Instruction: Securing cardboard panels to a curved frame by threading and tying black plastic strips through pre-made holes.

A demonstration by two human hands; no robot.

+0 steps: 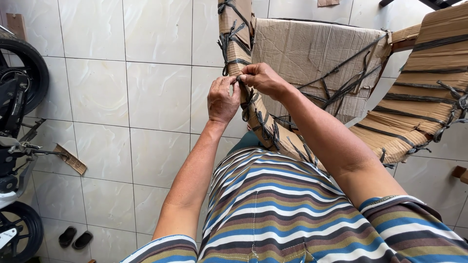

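Both arms reach to 12 o'clock, left hand point(223, 100) and right hand point(263, 79) pinching a strap point(240, 81) (fingers closed) on a cardboard-wrapped frame point(234, 36), above the tiled floor point(146, 97).

Brown cardboard wrapping point(312, 48), black straps point(341, 85), striped shirt point(273, 209)

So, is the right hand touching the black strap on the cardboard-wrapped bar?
Touching. The head view shows the right hand pinching the black strap against the cardboard-wrapped bar.
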